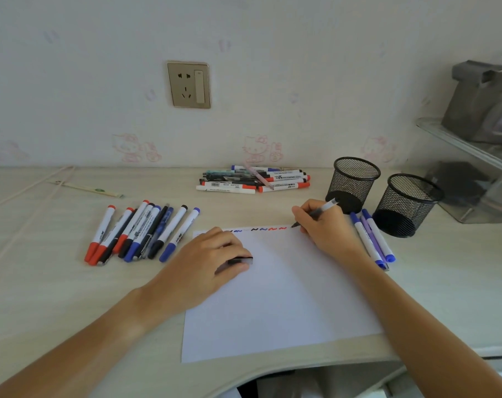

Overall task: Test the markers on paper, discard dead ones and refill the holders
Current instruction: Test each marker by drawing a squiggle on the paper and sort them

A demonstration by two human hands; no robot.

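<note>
**Marker meets paper at the top edge**

Desk (57,297) of pale wood grain fills the view, smooth and matte, with its front edge curving inward. On it lies a flat white sheet of paper (272,297), a row of short black, blue and red squiggles (261,229) running along its far edge. Two round black wire-mesh holders (354,182) (406,205) stand at the right, just beyond the sheet. A heap of capped markers (255,180) lies by the wall; a fanned row of red, blue and black ones (140,234) lies left of the paper, and three blue and purple ones (371,239) rest between the paper and the nearer holder.

The right hand (324,228) pinches a slim marker (315,213) in curled fingers, its dark tip touching the paper's top right corner, just past the last squiggle. The left hand (209,254) rests on the sheet's upper left, fingers curled round a small black cap (241,260).
</note>
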